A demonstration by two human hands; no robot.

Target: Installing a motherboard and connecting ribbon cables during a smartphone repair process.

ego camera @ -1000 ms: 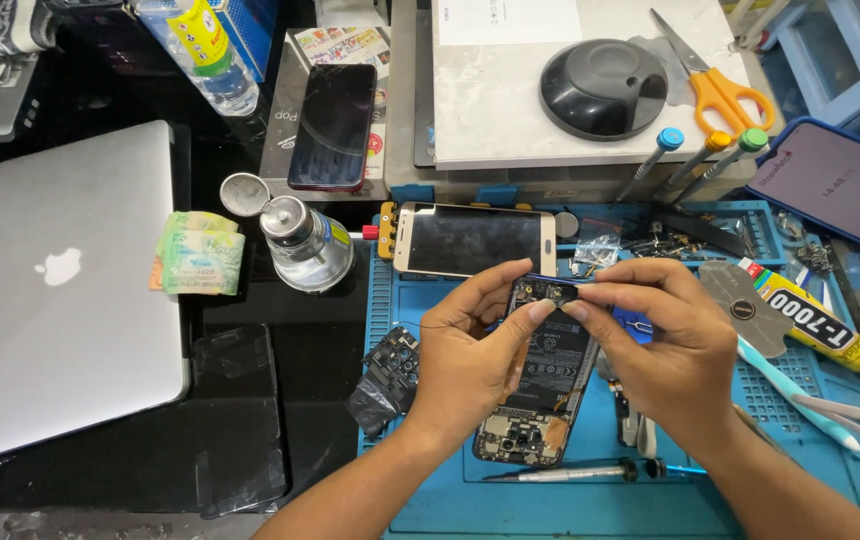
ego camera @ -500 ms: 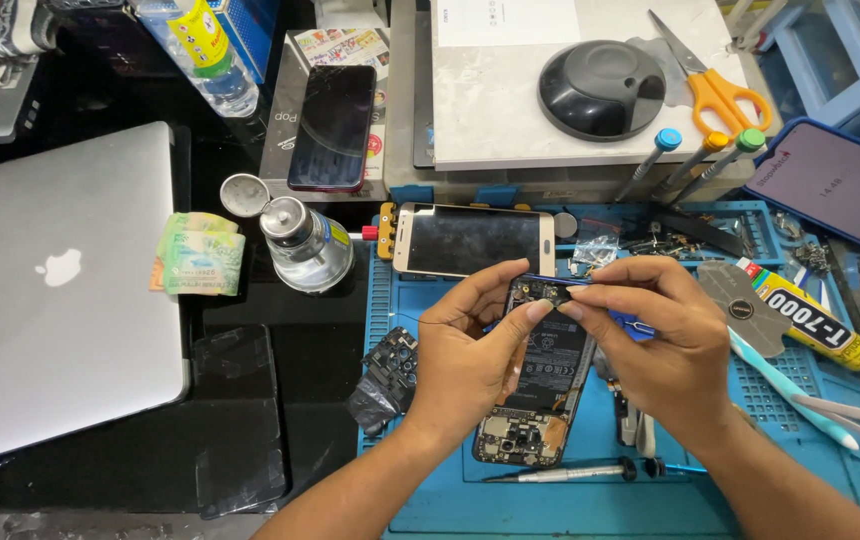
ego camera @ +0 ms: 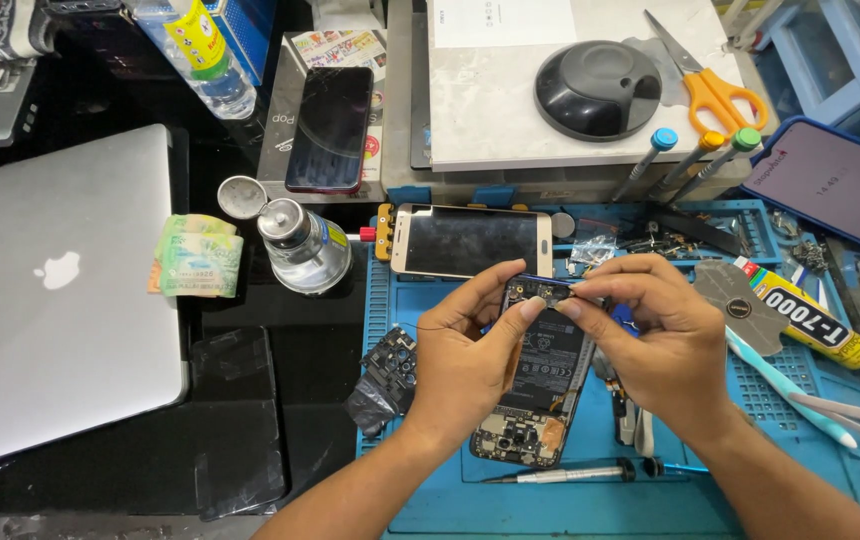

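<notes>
The opened phone (ego camera: 540,380) lies tilted above the blue mat (ego camera: 470,500) on the bench, gripped at its left edge by the left hand (ego camera: 465,360). The right hand (ego camera: 665,345) pinches something small at its top edge. A slip there could likely tear a fragile connector or scratch the exposed board.

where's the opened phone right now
In the head view, the opened phone sits centre-low over the blue work mat, gripped between the left hand and right hand, just below the white-framed screen.
</notes>
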